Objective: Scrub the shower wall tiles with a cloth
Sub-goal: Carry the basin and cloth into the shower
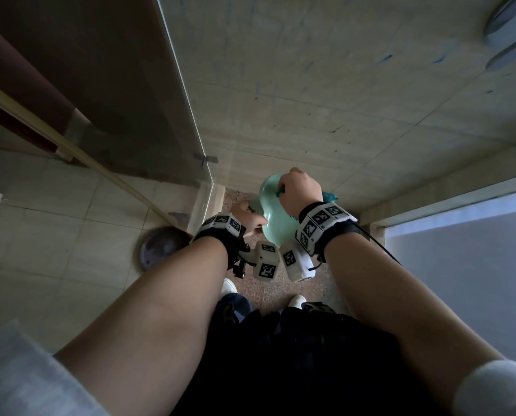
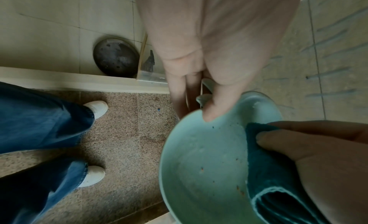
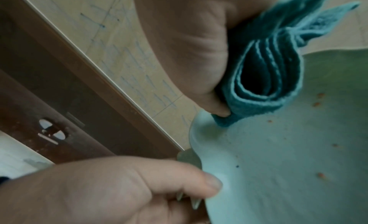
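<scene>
Standing on a speckled granite floor (image 2: 123, 140), a person in blue jeans (image 2: 39, 117) and white shoes (image 2: 97, 108) faces a tiled shower wall (image 1: 325, 100) marked with faint blue strokes. At about 9 o'clock in the head view, a round dark drain cover (image 1: 160, 249) lies on the pale floor tiles (image 1: 55, 220) beyond a glass partition (image 1: 187, 121), whose edge runs from 12 o'clock down toward centre. At centre, the left hand (image 1: 246, 217) holds a pale green basin (image 1: 276, 214) by its handle: in the left wrist view the thumb (image 2: 223, 101) presses over the rim while the fingers (image 2: 179, 92) curl beneath it. Specks of orange and dark residue dot the basin's inner surface. Just right of it, toward 1 o'clock of the basin, the right hand (image 1: 300, 190) grips a folded teal cloth (image 3: 264, 76), fingers closed round it; the folded layers show light stitched edges, and one end of the cloth touches the basin's inside near the rim. Both wrists carry bands with black-and-white square markers (image 1: 322, 220). At 3 o'clock in the head view stands a frosted panel (image 1: 461, 259); at 1 o'clock, a metal fixture (image 1: 509, 28) is mounted on the wall.
</scene>
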